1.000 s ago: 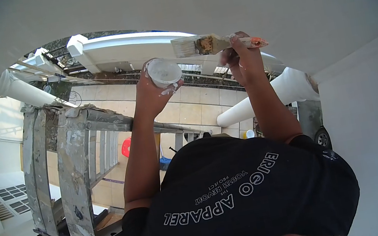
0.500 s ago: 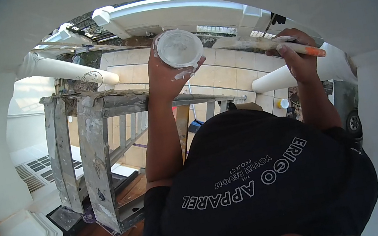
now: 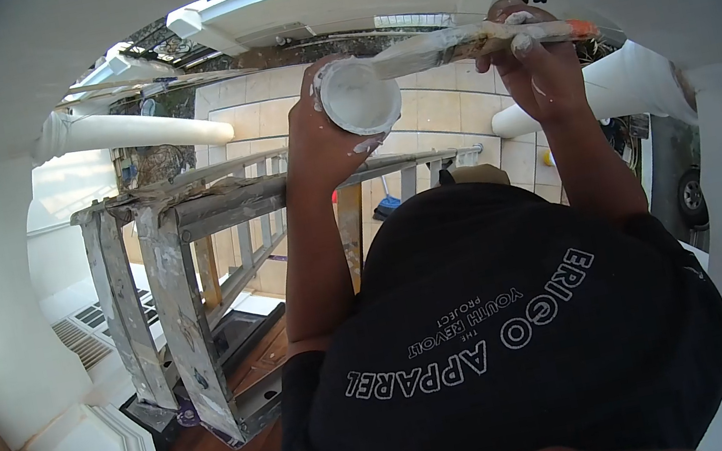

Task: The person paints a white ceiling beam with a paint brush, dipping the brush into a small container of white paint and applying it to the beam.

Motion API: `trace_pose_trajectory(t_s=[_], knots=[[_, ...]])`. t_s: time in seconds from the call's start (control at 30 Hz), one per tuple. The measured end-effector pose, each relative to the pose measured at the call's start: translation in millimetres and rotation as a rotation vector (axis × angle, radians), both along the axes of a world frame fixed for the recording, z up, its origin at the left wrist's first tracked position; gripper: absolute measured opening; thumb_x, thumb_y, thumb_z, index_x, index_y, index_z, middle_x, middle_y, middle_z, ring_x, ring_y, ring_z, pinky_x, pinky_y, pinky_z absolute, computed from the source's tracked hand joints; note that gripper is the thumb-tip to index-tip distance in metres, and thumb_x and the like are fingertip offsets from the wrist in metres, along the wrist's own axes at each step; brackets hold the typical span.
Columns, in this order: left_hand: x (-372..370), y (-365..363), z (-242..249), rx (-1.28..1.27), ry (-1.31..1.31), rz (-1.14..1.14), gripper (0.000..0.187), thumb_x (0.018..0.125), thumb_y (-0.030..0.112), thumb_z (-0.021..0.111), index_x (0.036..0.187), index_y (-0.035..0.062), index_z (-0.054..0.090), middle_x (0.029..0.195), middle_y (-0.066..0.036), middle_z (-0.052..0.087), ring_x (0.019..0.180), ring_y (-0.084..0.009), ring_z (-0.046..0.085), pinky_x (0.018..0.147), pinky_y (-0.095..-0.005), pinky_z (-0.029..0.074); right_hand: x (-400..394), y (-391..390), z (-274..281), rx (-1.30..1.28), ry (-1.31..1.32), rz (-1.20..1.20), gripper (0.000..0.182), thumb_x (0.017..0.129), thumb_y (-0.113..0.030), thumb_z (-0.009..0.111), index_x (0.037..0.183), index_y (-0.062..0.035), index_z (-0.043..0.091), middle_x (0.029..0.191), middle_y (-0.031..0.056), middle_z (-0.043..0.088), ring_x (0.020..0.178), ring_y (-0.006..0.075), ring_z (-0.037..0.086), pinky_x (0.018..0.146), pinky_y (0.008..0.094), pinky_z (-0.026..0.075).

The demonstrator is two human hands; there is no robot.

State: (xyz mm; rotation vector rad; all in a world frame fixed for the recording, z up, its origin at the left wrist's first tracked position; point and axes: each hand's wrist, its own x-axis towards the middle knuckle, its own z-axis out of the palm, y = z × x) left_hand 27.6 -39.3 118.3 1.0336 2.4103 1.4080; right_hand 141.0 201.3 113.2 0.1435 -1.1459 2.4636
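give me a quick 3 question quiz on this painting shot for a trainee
1. Multiple choice: the left hand holds A) a roller B) a small white cup C) a scraper.
2. True or false: the paintbrush in the right hand has its bristle end at the cup.
3. Fill in: below the arms stands a paint-spattered ____.

Key: 1 B; 2 true; 3 ladder.
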Motion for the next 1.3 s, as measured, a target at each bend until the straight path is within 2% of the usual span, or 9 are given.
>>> trace_pose_trajectory(t_s=[0.17, 0.33, 0.53, 0.6, 0.77, 0.87, 0.97, 1.07, 1.3], knots=[[0, -2, -2, 0.047, 0.045, -0.098, 0.084, 0.058, 0.021, 0.091, 0.128, 0.0089, 0.048, 0.114, -0.013, 0.066, 0.105, -0.0274, 0.066, 0.09, -0.0375, 0.052, -8, 17, 73, 1.43, 0.376, -0.109, 0.034, 0.075, -0.019, 0.081, 0.102, -0.0022, 0.068, 0.09, 0.0119, 0.071, 0.084, 0.0246, 0.072, 0.075, 0.0349, 0.059], [-1, -11, -16, 0.191, -0.174, -0.245, 0.094, 0.05, 0.019, 0.098, 0.127, 0.0056, 0.045, 0.118, -0.01, 0.058, 0.108, -0.0214, 0.059, 0.093, -0.0368, 0.051, -26, -4, 84, 1.4, 0.597, -0.06, 0.031, 0.07, -0.02, 0.084, 0.094, -0.0036, 0.073, 0.084, 0.0106, 0.072, 0.072, 0.0221, 0.071, 0.066, 0.032, 0.057], [-4, -16, -7, 0.063, -0.14, -0.372, 0.1, 0.049, 0.02, 0.097, 0.133, 0.0049, 0.044, 0.123, -0.01, 0.058, 0.113, -0.0216, 0.057, 0.098, -0.0383, 0.046, -44, -25, 107, 1.492, 0.301, 0.358, 0.03, 0.07, -0.015, 0.081, 0.096, -0.0039, 0.072, 0.092, 0.0133, 0.072, 0.082, 0.0286, 0.07, 0.078, 0.0363, 0.055], [-1, -17, -7, 0.173, -0.413, -0.387, 0.091, 0.053, 0.021, 0.093, 0.13, 0.0056, 0.048, 0.119, -0.01, 0.062, 0.108, -0.0207, 0.061, 0.097, -0.0354, 0.047, -50, -32, 107, 1.52, 0.21, 0.392, 0.031, 0.069, -0.016, 0.082, 0.096, -0.0036, 0.072, 0.092, 0.0137, 0.071, 0.082, 0.0284, 0.07, 0.078, 0.0364, 0.055], [3, -16, -2, 0.09, -0.387, -0.381, 0.095, 0.052, 0.025, 0.094, 0.132, 0.0044, 0.047, 0.118, -0.01, 0.062, 0.109, -0.0218, 0.061, 0.099, -0.0365, 0.046, -53, -44, 126, 1.624, -0.168, 0.543, 0.033, 0.071, -0.018, 0.084, 0.097, -0.0016, 0.071, 0.094, 0.0138, 0.072, 0.085, 0.0258, 0.071, 0.077, 0.035, 0.057], [-1, -20, -5, 0.168, -0.4, -0.425, 0.094, 0.051, 0.025, 0.094, 0.131, 0.0046, 0.049, 0.117, -0.01, 0.064, 0.107, -0.0228, 0.063, 0.098, -0.037, 0.047, -56, -35, 116, 1.419, -0.066, 0.461, 0.036, 0.073, -0.021, 0.085, 0.098, 0.0004, 0.07, 0.093, 0.0148, 0.072, 0.079, 0.0254, 0.072, 0.071, 0.032, 0.058], [0, -21, -6, 0.163, -0.403, -0.44, 0.089, 0.051, 0.025, 0.094, 0.127, 0.0046, 0.052, 0.113, -0.01, 0.066, 0.104, -0.0238, 0.064, 0.096, -0.0372, 0.048, -52, -34, 108, 1.568, 0.219, 0.383, 0.039, 0.074, -0.022, 0.084, 0.1, 0.0021, 0.069, 0.092, 0.015, 0.072, 0.076, 0.0236, 0.072, 0.068, 0.0314, 0.058], [1, -17, -2, 0.09, -0.389, -0.449, 0.084, 0.05, 0.024, 0.093, 0.123, 0.004, 0.056, 0.11, -0.011, 0.067, 0.101, -0.0245, 0.065, 0.094, -0.0372, 0.05, -49, -43, 116, 1.621, -0.151, 0.538, 0.038, 0.074, -0.022, 0.084, 0.101, 0.0012, 0.069, 0.093, 0.0141, 0.072, 0.079, 0.0212, 0.071, 0.07, 0.0314, 0.058], [-7, -19, -4, 0.001, -0.198, -0.566, 0.083, 0.049, 0.022, 0.092, 0.121, 0.003, 0.056, 0.108, -0.013, 0.067, 0.097, -0.0274, 0.067, 0.091, -0.0374, 0.05, -51, -30, 89, 1.263, -0.14, 0.561, 0.042, 0.076, -0.027, 0.083, 0.103, 0.0015, 0.067, 0.09, 0.0132, 0.071, 0.077, 0.0207, 0.071, 0.07, 0.0312, 0.057]])
